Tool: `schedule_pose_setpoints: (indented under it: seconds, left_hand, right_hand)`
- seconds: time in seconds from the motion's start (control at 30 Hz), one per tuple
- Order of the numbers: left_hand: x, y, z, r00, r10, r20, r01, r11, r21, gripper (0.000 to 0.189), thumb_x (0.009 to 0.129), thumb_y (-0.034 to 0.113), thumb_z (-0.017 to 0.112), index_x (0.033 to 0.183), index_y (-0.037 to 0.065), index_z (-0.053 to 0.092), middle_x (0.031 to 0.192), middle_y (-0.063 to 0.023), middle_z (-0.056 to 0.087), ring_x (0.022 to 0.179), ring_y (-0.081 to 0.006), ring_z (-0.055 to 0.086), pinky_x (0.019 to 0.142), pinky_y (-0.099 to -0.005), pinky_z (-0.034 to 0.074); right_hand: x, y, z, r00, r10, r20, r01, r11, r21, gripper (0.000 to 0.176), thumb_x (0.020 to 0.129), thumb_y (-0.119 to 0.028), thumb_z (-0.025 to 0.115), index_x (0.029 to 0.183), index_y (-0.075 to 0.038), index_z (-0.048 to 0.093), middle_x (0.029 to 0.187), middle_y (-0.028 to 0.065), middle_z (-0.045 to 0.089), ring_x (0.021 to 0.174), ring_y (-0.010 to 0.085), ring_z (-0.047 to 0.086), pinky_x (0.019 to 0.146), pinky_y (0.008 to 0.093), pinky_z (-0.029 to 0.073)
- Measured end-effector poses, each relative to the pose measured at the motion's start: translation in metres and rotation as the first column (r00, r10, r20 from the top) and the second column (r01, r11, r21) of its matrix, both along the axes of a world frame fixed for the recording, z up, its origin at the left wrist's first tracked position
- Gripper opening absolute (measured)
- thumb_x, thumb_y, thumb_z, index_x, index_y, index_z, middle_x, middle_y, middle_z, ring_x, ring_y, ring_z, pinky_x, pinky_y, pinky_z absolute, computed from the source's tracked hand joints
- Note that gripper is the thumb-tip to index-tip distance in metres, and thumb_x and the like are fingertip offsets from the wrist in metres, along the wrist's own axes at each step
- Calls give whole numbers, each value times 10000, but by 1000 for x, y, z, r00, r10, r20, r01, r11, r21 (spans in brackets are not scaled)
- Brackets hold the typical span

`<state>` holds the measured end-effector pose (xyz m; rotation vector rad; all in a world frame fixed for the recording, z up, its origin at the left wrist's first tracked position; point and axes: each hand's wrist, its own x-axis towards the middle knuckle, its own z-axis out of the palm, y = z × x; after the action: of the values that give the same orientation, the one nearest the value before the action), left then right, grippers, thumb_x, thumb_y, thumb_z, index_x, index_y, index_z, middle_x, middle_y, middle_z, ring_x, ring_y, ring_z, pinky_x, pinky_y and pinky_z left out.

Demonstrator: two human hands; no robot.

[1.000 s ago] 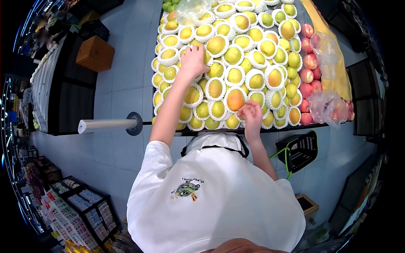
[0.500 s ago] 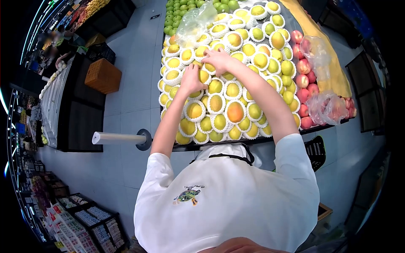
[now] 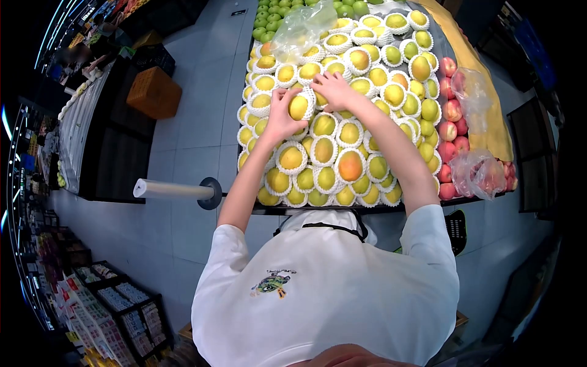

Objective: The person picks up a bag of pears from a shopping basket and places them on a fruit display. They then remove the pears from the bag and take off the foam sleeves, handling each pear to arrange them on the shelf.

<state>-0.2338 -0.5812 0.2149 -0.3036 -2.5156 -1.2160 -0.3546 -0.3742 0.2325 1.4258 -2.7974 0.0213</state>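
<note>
A slanted display is covered with yellow-green fruit [image 3: 350, 166] in white foam nets. Near its middle my left hand [image 3: 284, 116] has its fingers curled round one yellow fruit [image 3: 298, 107] in a foam net. Just to the right, my right hand [image 3: 333, 92] reaches over the neighbouring netted fruit, its fingers apart and bent down; its fingertips touch the nets, and nothing is seen lifted in it. A clear plastic bag [image 3: 302, 30] lies on the fruit beyond my hands.
Green apples [image 3: 266, 21] lie at the back left of the display, red apples [image 3: 452, 110] along its right side beside a yellow cloth [image 3: 489, 92]. A roll on a stand [image 3: 177, 190] juts out at the left. An orange crate [image 3: 154, 93] stands on the floor.
My left hand now has a netted fruit within its fingers, raised and facing me more. My right hand has shifted slightly right, and the whole view has turned a little.
</note>
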Motion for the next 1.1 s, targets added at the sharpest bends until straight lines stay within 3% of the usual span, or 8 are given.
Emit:
schedule_pose_setpoints:
  seconds: [0.17, 0.23, 0.3, 0.53, 0.67, 0.73, 0.87, 1.1]
  left_hand:
    - [-7, -2, -17, 997, -18, -81, 14, 999, -50, 775, 588, 100, 860, 1313, 95, 586, 1274, -148, 479, 1210, -341, 531, 1056, -424, 486]
    - [-1, -3, -18, 995, -4, -95, 32, 955, 294, 782, 612, 120, 881, 1327, 79, 566, 1308, -133, 498, 1235, -309, 539, 1066, -417, 475]
    - [11, 0, -10, 993, -87, -81, 113, 899, 423, 831, 645, 125, 907, 1377, 48, 522, 1337, -118, 529, 1253, -259, 554, 1084, -399, 463]
    - [85, 33, 43, 926, -376, -6, 280, 677, 680, 1063, 666, 136, 971, 1538, 12, 375, 1430, -135, 523, 1334, -257, 532, 1149, -410, 424]
    - [108, 53, 45, 920, -355, 166, 252, 860, 443, 1038, 679, 280, 1000, 1515, 16, 444, 1517, -138, 493, 1361, -260, 520, 1108, -418, 464]
    - [119, 63, 49, 976, -209, -56, 214, 970, 114, 830, 848, 330, 886, 1495, 3, 483, 1580, -170, 451, 1357, -274, 532, 1072, -404, 490]
    - [142, 76, 47, 973, -230, 27, 210, 924, 319, 530, 1042, 192, 604, 1506, -26, 470, 1573, -257, 439, 1464, -389, 434, 1174, -441, 386]
    - [147, 93, 47, 954, -296, 46, 265, 904, 335, 625, 932, 228, 781, 1457, -9, 540, 1540, -255, 484, 1400, -391, 521, 1129, -438, 441]
  right_hand:
    - [0, 16, 20, 987, -1, 162, 28, 986, -162, 954, 656, -239, 915, 1513, -194, 497, 1496, 113, 467, 1450, 346, 383, 1209, 491, 302]
    - [14, 25, 44, 966, 28, 257, 48, 957, -285, 916, 781, -263, 874, 1580, -190, 433, 1550, 121, 437, 1470, 336, 389, 1218, 467, 326]
    - [49, 29, 53, 613, 418, 670, 424, 542, -726, 819, 925, -339, 791, 1616, -188, 378, 1562, 137, 432, 1421, 278, 463, 1169, 450, 400]
    - [187, 16, 21, 183, 790, 585, 875, 140, -463, 606, 1143, -362, 425, 1661, -146, 196, 1568, 113, 425, 1399, 223, 496, 1120, 430, 474]
    - [221, 13, 9, 266, 785, 560, 937, -74, -341, 552, 1141, -388, 403, 1599, -98, 293, 1513, 117, 478, 1347, 265, 558, 1062, 505, 539]
    - [231, 20, 8, 203, 835, 511, 964, -78, -254, 547, 1141, -395, 397, 1588, -93, 307, 1505, 113, 484, 1340, 264, 562, 1060, 522, 537]
    - [248, 27, 2, 184, 883, 433, 980, -131, -151, 491, 1141, -421, 393, 1546, -144, 368, 1486, 74, 507, 1357, 245, 536, 1073, 541, 501]
    - [272, 32, 11, 305, 801, 516, 950, -221, -219, 496, 1140, -438, 396, 1570, -205, 318, 1506, 52, 463, 1388, 213, 493, 1100, 503, 477]
